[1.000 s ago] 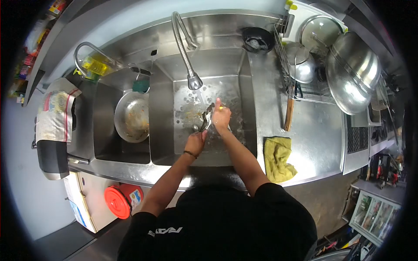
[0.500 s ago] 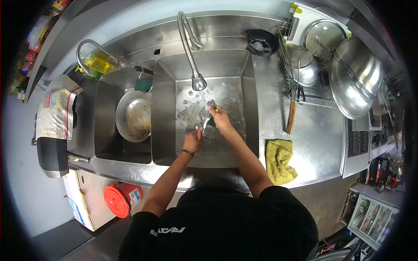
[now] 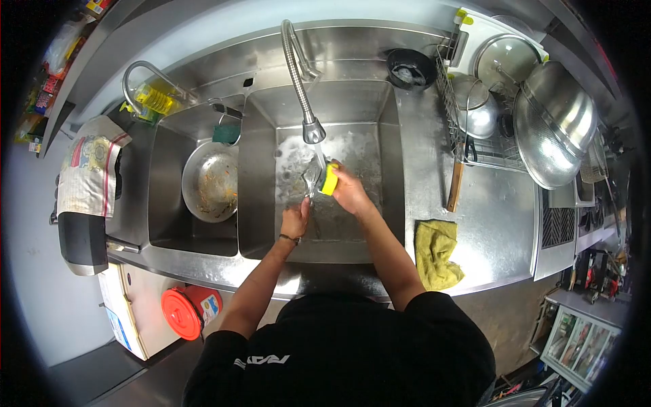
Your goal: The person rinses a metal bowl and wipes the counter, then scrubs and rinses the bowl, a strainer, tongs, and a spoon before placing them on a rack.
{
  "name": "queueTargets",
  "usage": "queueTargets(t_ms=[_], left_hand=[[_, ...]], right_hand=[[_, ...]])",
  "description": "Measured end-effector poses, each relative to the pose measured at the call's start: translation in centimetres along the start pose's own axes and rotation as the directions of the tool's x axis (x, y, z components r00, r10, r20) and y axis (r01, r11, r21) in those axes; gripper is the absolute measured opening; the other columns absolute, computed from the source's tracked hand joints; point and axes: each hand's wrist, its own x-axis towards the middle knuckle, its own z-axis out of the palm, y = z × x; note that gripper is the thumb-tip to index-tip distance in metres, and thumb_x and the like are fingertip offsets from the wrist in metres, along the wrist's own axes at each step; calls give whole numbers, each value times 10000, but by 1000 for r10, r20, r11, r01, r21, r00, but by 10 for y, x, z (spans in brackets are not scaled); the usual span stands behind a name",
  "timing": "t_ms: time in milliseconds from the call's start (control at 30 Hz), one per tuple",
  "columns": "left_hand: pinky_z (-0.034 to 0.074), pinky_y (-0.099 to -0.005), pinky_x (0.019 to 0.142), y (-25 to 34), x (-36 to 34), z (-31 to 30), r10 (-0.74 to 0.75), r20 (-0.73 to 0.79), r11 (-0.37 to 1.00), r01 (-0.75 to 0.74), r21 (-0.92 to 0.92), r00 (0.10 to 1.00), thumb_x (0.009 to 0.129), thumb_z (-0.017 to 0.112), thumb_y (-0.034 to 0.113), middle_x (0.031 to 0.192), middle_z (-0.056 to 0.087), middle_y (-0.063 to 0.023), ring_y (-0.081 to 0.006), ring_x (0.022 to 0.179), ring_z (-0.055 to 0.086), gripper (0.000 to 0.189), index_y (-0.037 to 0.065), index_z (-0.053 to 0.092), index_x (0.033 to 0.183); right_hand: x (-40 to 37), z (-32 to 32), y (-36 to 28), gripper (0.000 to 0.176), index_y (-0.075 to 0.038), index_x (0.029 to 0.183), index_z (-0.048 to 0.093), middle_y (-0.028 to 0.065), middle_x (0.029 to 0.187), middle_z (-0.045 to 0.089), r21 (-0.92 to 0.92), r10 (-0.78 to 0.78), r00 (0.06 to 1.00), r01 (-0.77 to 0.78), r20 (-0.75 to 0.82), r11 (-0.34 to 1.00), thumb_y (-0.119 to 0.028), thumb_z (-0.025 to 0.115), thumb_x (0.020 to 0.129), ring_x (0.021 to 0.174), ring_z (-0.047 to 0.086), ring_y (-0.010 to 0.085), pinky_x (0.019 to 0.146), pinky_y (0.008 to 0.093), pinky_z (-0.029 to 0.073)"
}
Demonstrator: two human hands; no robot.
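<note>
Over the right basin of the steel sink (image 3: pixel 390 169), my left hand (image 3: pixel 296 220) grips the handle of a metal utensil (image 3: pixel 311 178) whose head sits under the running faucet (image 3: pixel 312 129). My right hand (image 3: pixel 349 192) holds a yellow sponge (image 3: pixel 329 179) pressed against the utensil's head. Water streams down onto both.
A dirty metal pan (image 3: pixel 209 180) lies in the left basin beside a green scrubber (image 3: pixel 225 133). A yellow cloth (image 3: pixel 437 252) and a wooden-handled tool (image 3: pixel 454 185) rest on the right counter. A dish rack (image 3: pixel 488 146) holds pots, a lid and a big bowl (image 3: pixel 553 122).
My right hand has turned so the yellow sponge now shows against the utensil's head. Both hands shifted slightly toward the faucet stream.
</note>
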Motion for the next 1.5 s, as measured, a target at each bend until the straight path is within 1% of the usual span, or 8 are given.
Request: queueTargets(t_ms=[200,300,467,567,767,1333,1433,1500], left_hand=[[400,-460,498,8,-4,9,170,-69,975,-157,159,983,917,428,303,642,543,-236,-410,585,539,449,-22,551,633],[389,-460,489,11,-6,10,181,-77,979,-172,111,980,916,434,290,615,531,-234,-421,564,522,442,-23,542,624],[379,-451,476,20,-15,9,62,-61,998,-62,-9,996,926,408,284,565,511,-225,-418,524,505,461,-22,530,604],[378,-445,470,21,-12,-2,106,-49,994,-106,7,993,930,396,285,555,509,-219,-411,511,504,473,-25,525,596],[388,-443,480,8,-6,-10,78,-39,997,-79,-18,996,929,402,293,550,513,-201,-396,519,514,470,-29,530,611],[435,-396,487,28,-11,3,53,145,996,-42,-80,988,882,513,246,647,577,-164,-316,514,553,273,8,401,807],[430,-352,412,43,-1,-5,-187,330,877,308,-370,926,885,505,218,717,626,-131,-231,455,556,249,35,336,867],[426,-311,375,39,6,-3,-188,323,852,318,-416,927,881,501,200,787,649,-120,-176,428,543,250,44,310,923]], right_hand=[[7,12,30,283,6,855,594,59,682,573,-651,-437,856,167,-277,740,-271,544,878,602,469,140,586,281,404],[5,27,29,486,61,738,570,256,599,527,-986,-641,754,-63,-146,151,-381,443,895,580,557,372,556,422,427],[13,21,13,451,3,788,611,250,673,567,-920,-544,757,-199,-363,338,-370,387,909,676,569,414,601,439,441],[8,11,-8,503,22,767,594,227,622,568,-967,-522,828,85,204,-242,-419,395,907,599,591,341,587,409,457],[7,-13,-31,563,-17,693,535,46,521,489,-736,-556,735,116,-387,667,-519,377,894,473,501,138,493,304,437],[11,-3,-1,635,26,608,573,149,519,548,-971,-669,707,-218,-227,98,-527,400,867,528,563,297,574,426,439],[11,-17,-11,642,2,876,570,49,651,514,-428,-334,647,13,-685,904,-602,355,857,549,521,209,572,383,464],[8,-16,-7,614,-14,949,541,45,721,514,-319,-240,700,18,-673,947,-600,388,846,597,517,199,604,377,466]])
